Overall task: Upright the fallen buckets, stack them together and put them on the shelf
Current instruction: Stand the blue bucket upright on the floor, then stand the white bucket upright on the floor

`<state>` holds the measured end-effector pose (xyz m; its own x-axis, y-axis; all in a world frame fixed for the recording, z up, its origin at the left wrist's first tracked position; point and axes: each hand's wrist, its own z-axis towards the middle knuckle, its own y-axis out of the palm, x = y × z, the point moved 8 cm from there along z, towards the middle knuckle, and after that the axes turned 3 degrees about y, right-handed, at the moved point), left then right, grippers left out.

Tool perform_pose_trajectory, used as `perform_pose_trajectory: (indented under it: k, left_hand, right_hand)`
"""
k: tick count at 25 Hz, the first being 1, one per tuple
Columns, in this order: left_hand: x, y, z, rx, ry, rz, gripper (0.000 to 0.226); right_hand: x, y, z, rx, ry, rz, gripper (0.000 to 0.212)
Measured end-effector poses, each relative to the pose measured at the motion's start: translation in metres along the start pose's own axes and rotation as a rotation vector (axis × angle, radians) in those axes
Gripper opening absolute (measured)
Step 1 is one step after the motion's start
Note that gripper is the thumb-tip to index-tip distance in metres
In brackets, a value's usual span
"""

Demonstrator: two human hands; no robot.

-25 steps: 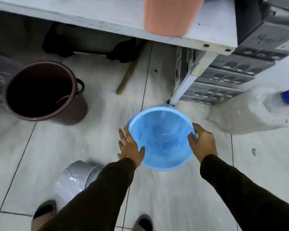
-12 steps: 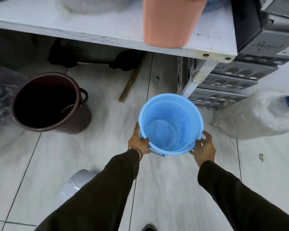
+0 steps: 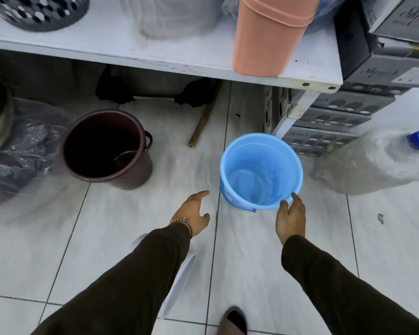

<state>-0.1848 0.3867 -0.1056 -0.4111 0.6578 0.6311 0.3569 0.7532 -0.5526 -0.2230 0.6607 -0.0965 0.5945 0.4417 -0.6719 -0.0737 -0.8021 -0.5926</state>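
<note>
A light blue bucket (image 3: pixel 261 170) stands upright on the tiled floor near the shelf leg. My right hand (image 3: pixel 290 218) grips its near right rim. My left hand (image 3: pixel 194 213) hovers open just left of it, not touching. A maroon bucket (image 3: pixel 102 146) stands upright further left. A whitish bucket (image 3: pixel 179 276) lies on the floor beneath my left forearm, mostly hidden. On the white shelf (image 3: pixel 107 44) above stands a peach bucket (image 3: pixel 266 37).
The shelf also carries a dark perforated basket (image 3: pixel 34 13) and a white wrapped bundle (image 3: pixel 174 18). Stacked grey crates (image 3: pixel 336 117) and a plastic-wrapped jug (image 3: pixel 373 165) sit to the right. Plastic-covered goods (image 3: pixel 22 153) crowd the left. A stick (image 3: pixel 203 122) lies under the shelf.
The blue bucket was tipped up from its side and now stands on the floor. My left hand has let go of it and drawn away to the left.
</note>
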Motion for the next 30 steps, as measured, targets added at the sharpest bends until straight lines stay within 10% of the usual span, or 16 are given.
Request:
perform_pose_trajectory:
  k: [7,14,20,24,30]
  left_hand:
    - [-0.081,0.027,-0.07,-0.234,0.085,0.129,0.053]
    - [-0.163,0.115,-0.129,-0.697,0.463,1.117,0.06]
    - [-0.174,0.102,-0.123,-0.555,0.586,1.392,0.031]
    - [-0.159,0.045,-0.14,-0.45,0.725,1.384,0.035]
    - [-0.152,0.007,-0.145,-0.277,0.645,1.127,0.046]
  right_hand:
    - [0.096,0.066,-0.132,-0.23,0.062,-0.055,0.05]
    - [0.219,0.222,-0.295,-0.762,0.215,-0.321,0.063]
    - [0.202,0.272,-0.302,-0.468,0.1,-0.06,0.019]
    - [0.161,0.261,-0.307,-0.701,-0.091,-0.059,0.026]
    - [0.108,0.236,-0.288,-0.437,-0.653,-0.654,0.038]
